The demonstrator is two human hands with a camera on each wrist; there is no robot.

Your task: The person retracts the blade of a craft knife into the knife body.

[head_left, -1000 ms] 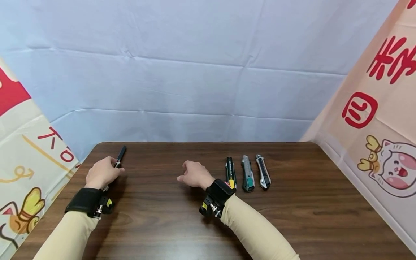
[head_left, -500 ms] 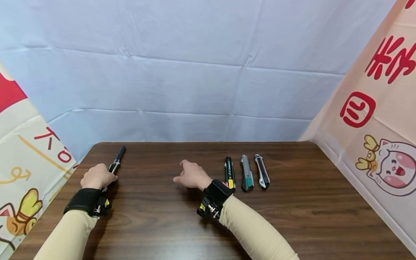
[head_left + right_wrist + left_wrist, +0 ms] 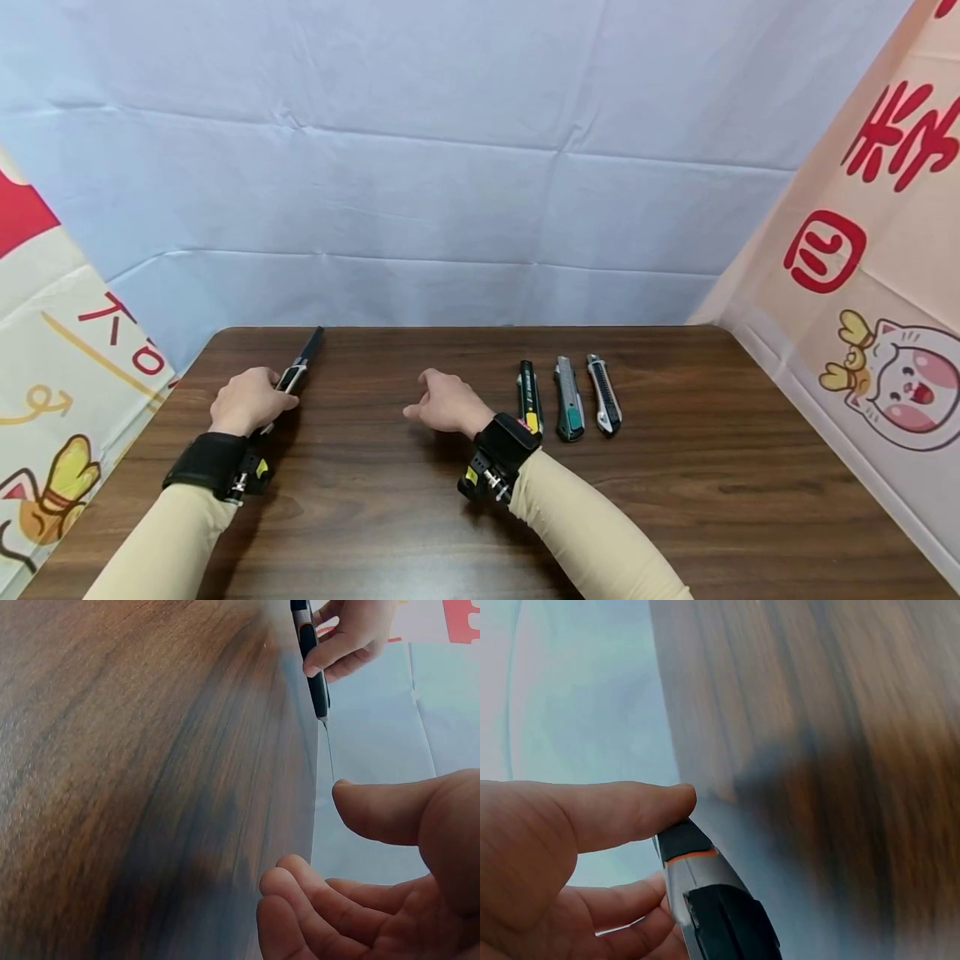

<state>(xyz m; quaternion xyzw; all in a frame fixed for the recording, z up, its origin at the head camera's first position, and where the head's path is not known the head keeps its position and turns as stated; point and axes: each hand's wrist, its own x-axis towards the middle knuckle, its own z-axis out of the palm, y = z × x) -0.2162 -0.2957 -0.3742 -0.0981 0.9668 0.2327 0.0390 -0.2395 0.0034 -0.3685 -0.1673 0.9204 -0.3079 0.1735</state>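
Four utility knives are present: left hand (image 3: 247, 402) pinches the black utility knife (image 3: 302, 367) above the table (image 3: 675, 500); right hand (image 3: 446, 404) rests relaxed, empty; three knives (image 3: 568, 400) lie right.

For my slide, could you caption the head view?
Left hand grips a black utility knife; right hand rests open.

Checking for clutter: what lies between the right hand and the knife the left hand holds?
Only bare table, per the head view, between right hand and utility knife.
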